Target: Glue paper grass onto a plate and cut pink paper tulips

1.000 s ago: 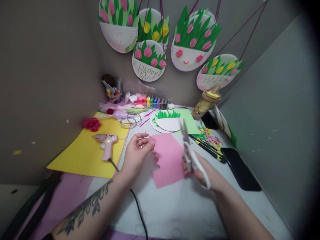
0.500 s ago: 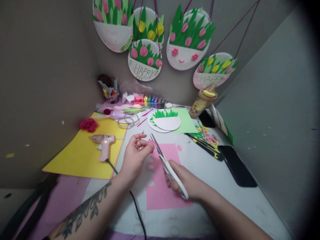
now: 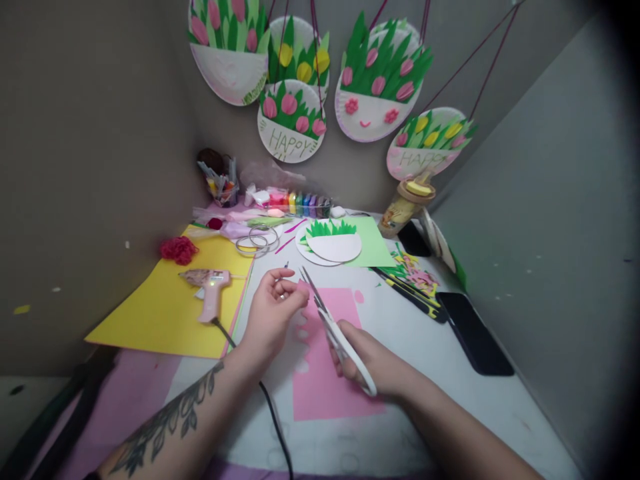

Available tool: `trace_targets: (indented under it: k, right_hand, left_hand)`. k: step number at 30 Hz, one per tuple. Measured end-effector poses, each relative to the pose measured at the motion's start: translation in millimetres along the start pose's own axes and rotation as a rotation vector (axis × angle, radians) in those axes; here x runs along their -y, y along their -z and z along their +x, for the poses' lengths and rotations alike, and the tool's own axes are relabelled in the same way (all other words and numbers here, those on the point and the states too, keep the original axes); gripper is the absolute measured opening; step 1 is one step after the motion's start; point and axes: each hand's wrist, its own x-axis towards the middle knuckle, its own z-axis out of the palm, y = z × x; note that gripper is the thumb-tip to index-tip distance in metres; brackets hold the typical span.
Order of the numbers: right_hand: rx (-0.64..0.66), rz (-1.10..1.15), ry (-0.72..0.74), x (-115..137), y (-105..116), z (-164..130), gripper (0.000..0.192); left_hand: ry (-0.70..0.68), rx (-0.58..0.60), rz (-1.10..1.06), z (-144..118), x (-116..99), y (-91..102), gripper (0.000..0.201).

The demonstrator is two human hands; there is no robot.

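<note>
My right hand (image 3: pixel 373 363) grips white-handled scissors (image 3: pixel 336 337), whose blades point up and left with their tips slightly apart. My left hand (image 3: pixel 273 313) pinches a small pink paper piece (image 3: pixel 301 291) right beside the blade tips. A pink paper sheet (image 3: pixel 327 363) with scalloped notches along its left edge lies flat on the table under both hands. A small pink cut-out (image 3: pixel 359 296) rests just right of the sheet's top corner.
A pink glue gun (image 3: pixel 209 290) lies on a yellow sheet (image 3: pixel 165 313), its black cord (image 3: pixel 273 417) running toward me. A paper plate with green grass (image 3: pixel 331 241) sits behind on green paper. A black phone (image 3: pixel 473 330) lies right. Decorated plates (image 3: pixel 290 120) hang on the wall.
One second ago my right hand held the pink sheet up along with the scissors; the sheet now lies flat. The scissors have swung left to the piece in my left hand.
</note>
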Motion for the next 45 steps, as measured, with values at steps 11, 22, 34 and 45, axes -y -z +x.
trace_targets:
  k: [11,22,34,45]
  right_hand:
    - [0.006,0.005,-0.029,-3.0,4.4,1.4,0.027]
    - [0.004,-0.011,-0.038,-3.3,7.2,0.1,0.025]
    - [-0.008,-0.033,-0.084,4.5,7.9,0.8,0.026]
    - [0.0,-0.025,-0.081,4.2,9.4,0.8,0.026]
  left_hand:
    - [0.006,0.007,-0.003,2.9,0.7,1.4,0.042]
    - [0.004,0.015,0.001,4.3,2.0,3.3,0.043]
    - [0.015,0.025,0.054,0.8,-0.2,2.0,0.044]
    - [0.025,0.048,0.08,1.2,-0.5,3.0,0.042]
